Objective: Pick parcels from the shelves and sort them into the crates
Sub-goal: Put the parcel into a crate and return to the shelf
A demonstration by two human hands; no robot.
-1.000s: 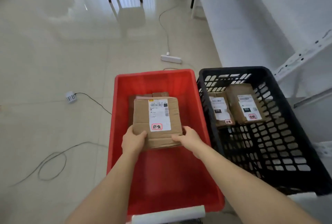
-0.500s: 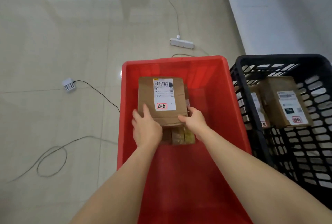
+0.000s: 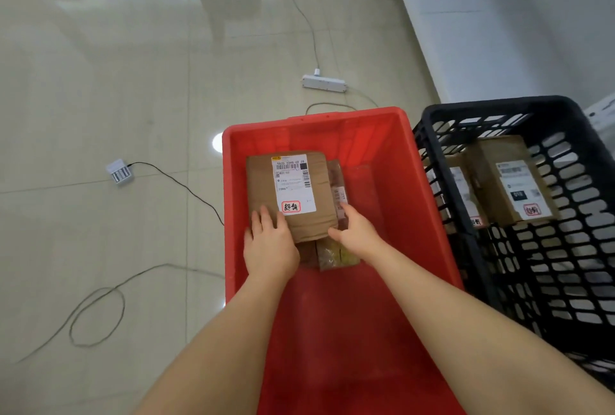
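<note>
1. My left hand lies flat, fingers straight and slightly spread, pressing on the near left corner of the flat brown cardboard parcel with a white shipping label; it curls round nothing.
2. My right hand meets the same parcel at its near right corner, fingers straight along the right edge and thumb against the near edge, touching without closing on it.
3. The parcel lies label up inside the red plastic crate, in its far half and towards the left wall. The label carries a barcode at the top and a red-framed stamp at its near end.
4. It rests on other parcels: a darker brown taped parcel shows along its right side, and a brown parcel with yellowish clear tape sticks out beneath its near edge, between my two wrists.
5. Just right of the red crate stands a black latticed plastic crate, their rims near or touching; I cannot tell which. Two brown cardboard parcels with white labels lie at its far end.
6. On the glossy cream tiled floor beyond lie a white power strip on its cable, a small white battery charger to the left, and a loose loop of grey cable.
</note>
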